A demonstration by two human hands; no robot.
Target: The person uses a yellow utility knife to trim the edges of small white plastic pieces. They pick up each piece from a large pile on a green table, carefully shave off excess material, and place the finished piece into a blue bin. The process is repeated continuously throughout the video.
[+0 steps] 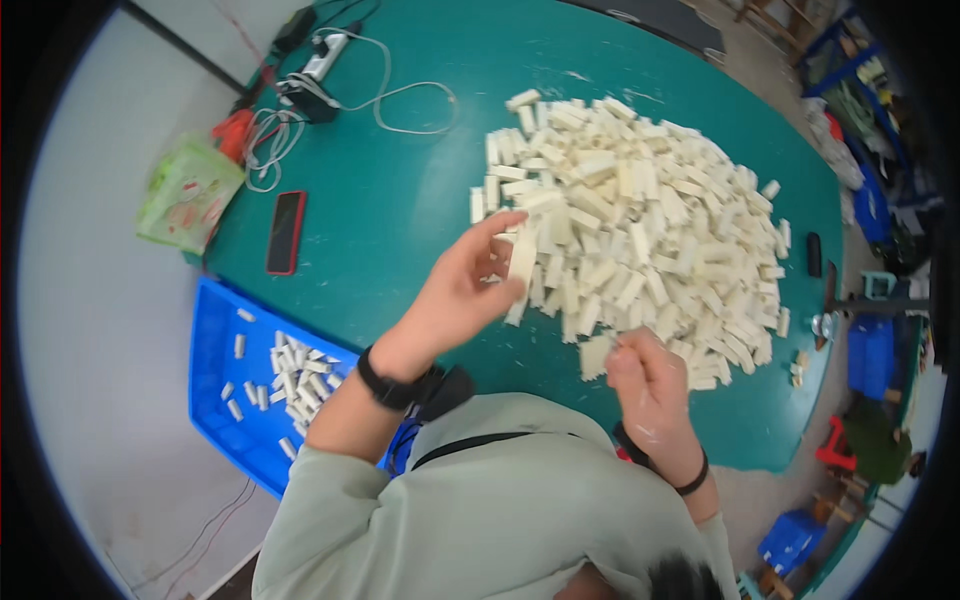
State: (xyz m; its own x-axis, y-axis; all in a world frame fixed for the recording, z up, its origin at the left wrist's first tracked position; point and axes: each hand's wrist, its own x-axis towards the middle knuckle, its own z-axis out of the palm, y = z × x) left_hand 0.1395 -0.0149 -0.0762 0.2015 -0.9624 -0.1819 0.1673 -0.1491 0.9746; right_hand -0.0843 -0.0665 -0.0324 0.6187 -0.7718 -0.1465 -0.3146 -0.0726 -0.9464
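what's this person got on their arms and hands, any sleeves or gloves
No gloves: both hands are bare. The left hand has a black watch-like band at its wrist; the right hand has a thin black band. Pale grey-green sleeves are pushed up, leaving the forearms uncovered.

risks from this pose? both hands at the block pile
1. The pile is loose and heaped; the left hand pulling a block from its near edge could send neighbours sliding.
2. The pile reaches close to the table edge on the right, where stray pieces already lie; some may fall off.
3. The blue tray overhangs the table's left edge; the left forearm could nudge it.
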